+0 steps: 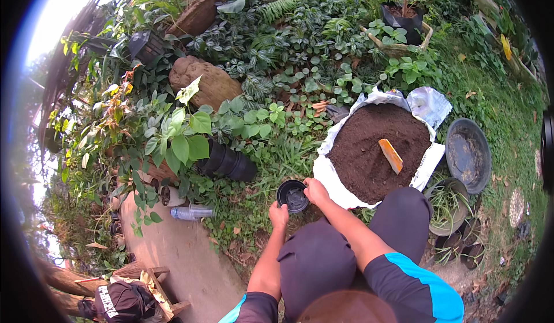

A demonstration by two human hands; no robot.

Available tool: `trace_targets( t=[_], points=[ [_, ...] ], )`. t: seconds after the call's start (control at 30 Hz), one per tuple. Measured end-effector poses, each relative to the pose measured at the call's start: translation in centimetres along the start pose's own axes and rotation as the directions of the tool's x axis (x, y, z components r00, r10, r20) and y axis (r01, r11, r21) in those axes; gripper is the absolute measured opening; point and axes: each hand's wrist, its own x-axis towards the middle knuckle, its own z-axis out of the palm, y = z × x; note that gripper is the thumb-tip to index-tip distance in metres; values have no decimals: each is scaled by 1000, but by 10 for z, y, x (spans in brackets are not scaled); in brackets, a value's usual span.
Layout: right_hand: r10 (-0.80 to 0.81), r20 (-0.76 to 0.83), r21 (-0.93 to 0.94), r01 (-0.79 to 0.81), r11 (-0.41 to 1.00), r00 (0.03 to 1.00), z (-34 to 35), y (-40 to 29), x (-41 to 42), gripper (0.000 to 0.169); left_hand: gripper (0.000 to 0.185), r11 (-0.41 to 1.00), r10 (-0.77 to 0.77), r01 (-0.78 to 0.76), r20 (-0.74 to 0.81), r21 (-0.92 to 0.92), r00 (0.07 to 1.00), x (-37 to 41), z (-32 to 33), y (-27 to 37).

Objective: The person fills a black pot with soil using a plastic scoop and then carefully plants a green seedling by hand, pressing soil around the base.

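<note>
Between my two hands is a small black plastic plant pot (293,196), its open top facing up and no soil visible inside. My left hand (278,215) grips its lower left rim. On the opposite side, my right hand (316,191) holds the right rim. A white sack (327,173) with rolled-down edges, filled with dark brown soil (363,150), stands just beyond my right hand. An orange-yellow scoop-like piece (391,156) lies on the soil. Stacked black pots (227,162) lie on their side in the grass, left of the sack.
At right are a grey-black basin (468,155) and a pot of striped grassy plants (448,206), with several small pots below. Clear plastic cups (192,212) lie beside a concrete path (181,254). A large stone (205,83) sits among dense plants. Dark clothing lies on a wooden seat, lower left.
</note>
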Motion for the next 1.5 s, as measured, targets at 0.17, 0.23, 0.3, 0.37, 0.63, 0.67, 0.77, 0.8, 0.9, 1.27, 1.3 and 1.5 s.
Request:
trace_targets(
  t=[0.17, 0.23, 0.3, 0.37, 0.63, 0.67, 0.77, 0.8, 0.9, 1.27, 1.3, 1.5],
  points=[
    [-95, -68, 89, 101, 991, 993, -9, -3, -4, 37, 51, 950, -277, 270, 21, 156, 961, 2, -13, 31],
    [-60, -48, 170, 68, 983, 997, -15, -11, -2, 40, 53, 950, -285, 285, -21, 123, 958, 2, -21, 49],
    [-38, -87, 291, 62, 955, 995, -20, -17, -1, 42, 49, 971, -123, 151, -156, 183, 980, 3, -26, 63],
    [-59, -177, 372, 122, 920, 982, -23, -20, 4, 42, 46, 994, 89, -77, -173, 78, 981, 6, -33, 73],
    [-101, -144, 728, 174, 664, 984, -105, -59, 19, 34, 65, 696, 131, 202, 399, -689, 908, -7, -90, 155],
    [-134, -180, 750, 224, 622, 975, -119, -68, 20, 36, 66, 672, 182, 184, 401, -717, 898, -11, -95, 166],
    [-119, -43, 790, 107, 604, 992, -154, -111, -12, 43, 51, 621, 276, 159, 404, -767, 872, -25, -117, 176],
    [-195, -68, 787, 173, 593, 978, -168, -103, -3, 49, 53, 621, 322, 157, 433, -768, 842, -25, -116, 196],
    [-178, 48, 840, 57, 540, 983, -188, -117, -31, 79, 57, 656, 394, 120, 474, -745, 788, -35, -138, 222],
    [-233, -58, 908, 148, 391, 971, -293, -118, -81, 75, 61, 640, 536, 55, 497, -766, 683, -82, -124, 328],
    [-205, -75, 896, 156, 416, 976, -299, -116, -85, 75, 62, 611, 545, 77, 488, -788, 682, -85, -115, 333],
    [-20, -116, 802, 106, 588, 993, -306, -100, -99, 75, 60, 509, 564, 305, 580, -805, 588, -63, -61, 322]
  ],
)
